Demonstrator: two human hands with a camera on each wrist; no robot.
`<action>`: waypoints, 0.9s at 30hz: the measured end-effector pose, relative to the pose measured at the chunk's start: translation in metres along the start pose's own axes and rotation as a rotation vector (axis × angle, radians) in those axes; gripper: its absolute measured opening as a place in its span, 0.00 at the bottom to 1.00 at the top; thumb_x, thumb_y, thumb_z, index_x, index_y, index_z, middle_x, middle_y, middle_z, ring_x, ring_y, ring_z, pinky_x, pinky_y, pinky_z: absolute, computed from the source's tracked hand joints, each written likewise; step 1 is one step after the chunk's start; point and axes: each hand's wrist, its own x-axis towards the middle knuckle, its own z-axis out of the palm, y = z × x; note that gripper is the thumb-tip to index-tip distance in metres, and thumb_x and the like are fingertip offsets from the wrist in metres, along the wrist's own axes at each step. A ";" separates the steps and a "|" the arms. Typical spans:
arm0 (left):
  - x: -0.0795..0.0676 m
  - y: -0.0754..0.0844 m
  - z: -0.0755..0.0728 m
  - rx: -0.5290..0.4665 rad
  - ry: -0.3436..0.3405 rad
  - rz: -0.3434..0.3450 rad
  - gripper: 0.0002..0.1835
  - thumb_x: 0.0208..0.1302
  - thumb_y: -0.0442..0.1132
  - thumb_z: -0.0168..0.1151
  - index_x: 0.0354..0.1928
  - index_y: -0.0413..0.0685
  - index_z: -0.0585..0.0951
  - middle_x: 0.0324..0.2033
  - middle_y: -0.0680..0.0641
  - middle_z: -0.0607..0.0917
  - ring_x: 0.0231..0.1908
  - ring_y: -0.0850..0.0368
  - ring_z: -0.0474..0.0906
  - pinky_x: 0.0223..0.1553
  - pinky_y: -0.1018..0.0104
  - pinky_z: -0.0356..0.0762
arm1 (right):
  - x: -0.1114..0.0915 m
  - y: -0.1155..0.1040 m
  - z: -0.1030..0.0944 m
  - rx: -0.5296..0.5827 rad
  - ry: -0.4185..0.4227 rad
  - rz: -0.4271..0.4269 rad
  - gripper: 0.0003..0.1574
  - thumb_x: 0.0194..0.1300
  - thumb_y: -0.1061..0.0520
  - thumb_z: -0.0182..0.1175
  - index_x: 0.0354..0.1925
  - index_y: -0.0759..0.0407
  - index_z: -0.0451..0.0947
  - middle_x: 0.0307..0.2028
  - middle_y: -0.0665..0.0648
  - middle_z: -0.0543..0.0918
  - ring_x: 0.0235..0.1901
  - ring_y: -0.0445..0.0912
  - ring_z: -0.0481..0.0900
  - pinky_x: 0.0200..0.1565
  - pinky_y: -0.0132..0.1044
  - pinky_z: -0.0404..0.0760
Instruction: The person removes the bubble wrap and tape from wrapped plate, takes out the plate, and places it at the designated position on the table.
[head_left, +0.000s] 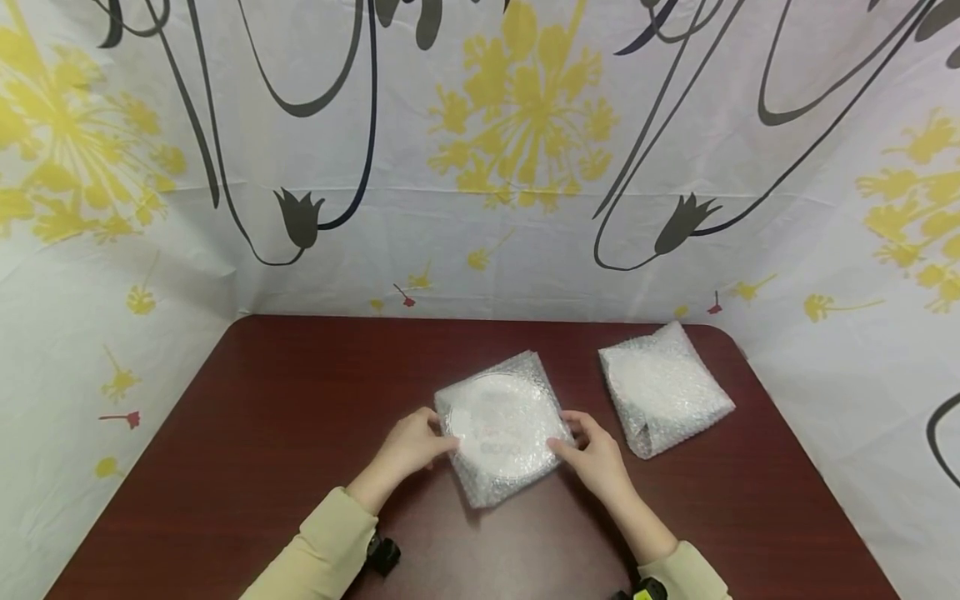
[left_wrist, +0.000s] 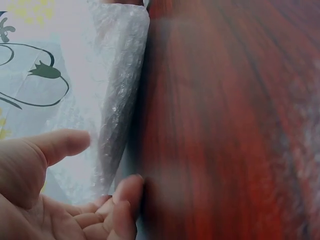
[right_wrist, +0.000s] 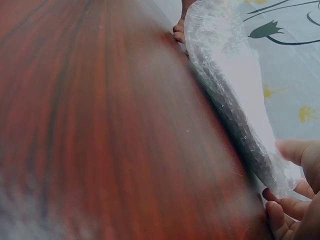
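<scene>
— Head view first: where to find the bubble-wrapped packet (head_left: 507, 427)?

— Around the middle of the dark red table (head_left: 300, 400), between the left hand (head_left: 411, 443) and the right hand (head_left: 596, 460). Pinched at opposite edges, thumbs on top, neither hand spread wide.

— Any trouble likely there?

— Possibly a slip out of the grip, from slick film held only at the edges. Perhaps also a bump into the second packet (head_left: 666, 390), from a swing to the right.

— And inside?

— In the held one, apparently a flat, round white thing (head_left: 487, 404), plate-like, with faint marks too blurred to read. In the other, near the right hand but apart from it, contents too cloudy to name.

— On to the left wrist view.

— Thumb over the edge, fingers curled low beside it; a light pinch, judging by the small gap. Worth fearing: burst bubbles, from squeezing too hard. Impossible to tell whether lifted or resting on the wood.

— Right wrist view?

— Much the same: thumb above, fingers bent below a corner, wrap in between. Chief danger: a drop, from gripping slack wrap rather than the solid part. Contents hidden by glare at this angle.
</scene>
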 end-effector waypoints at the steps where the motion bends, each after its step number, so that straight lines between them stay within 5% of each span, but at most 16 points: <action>1: 0.000 0.001 -0.001 0.018 0.011 0.003 0.32 0.50 0.47 0.69 0.53 0.32 0.74 0.20 0.50 0.79 0.15 0.57 0.76 0.25 0.63 0.75 | 0.000 0.000 0.000 -0.002 0.000 0.001 0.29 0.55 0.56 0.71 0.55 0.57 0.76 0.43 0.59 0.81 0.32 0.46 0.76 0.26 0.34 0.79; 10: -0.005 0.014 -0.009 0.205 0.183 0.052 0.34 0.50 0.49 0.70 0.56 0.37 0.74 0.33 0.46 0.79 0.28 0.54 0.74 0.29 0.57 0.75 | 0.001 0.000 0.000 0.008 -0.001 0.006 0.29 0.55 0.57 0.71 0.55 0.57 0.76 0.41 0.58 0.81 0.31 0.46 0.76 0.26 0.34 0.79; 17: -0.006 0.025 -0.005 0.245 0.258 0.240 0.35 0.47 0.44 0.74 0.58 0.39 0.73 0.44 0.41 0.74 0.45 0.45 0.72 0.45 0.51 0.73 | 0.001 0.001 0.000 0.009 -0.004 0.006 0.29 0.55 0.56 0.71 0.55 0.56 0.76 0.41 0.57 0.81 0.31 0.45 0.76 0.26 0.34 0.79; 27: 0.001 0.036 0.000 0.356 0.274 0.507 0.29 0.45 0.42 0.74 0.54 0.53 0.80 0.38 0.52 0.71 0.39 0.55 0.65 0.43 0.58 0.63 | 0.001 0.002 0.000 0.018 -0.009 0.005 0.29 0.56 0.55 0.71 0.55 0.56 0.76 0.42 0.58 0.81 0.30 0.45 0.76 0.25 0.34 0.79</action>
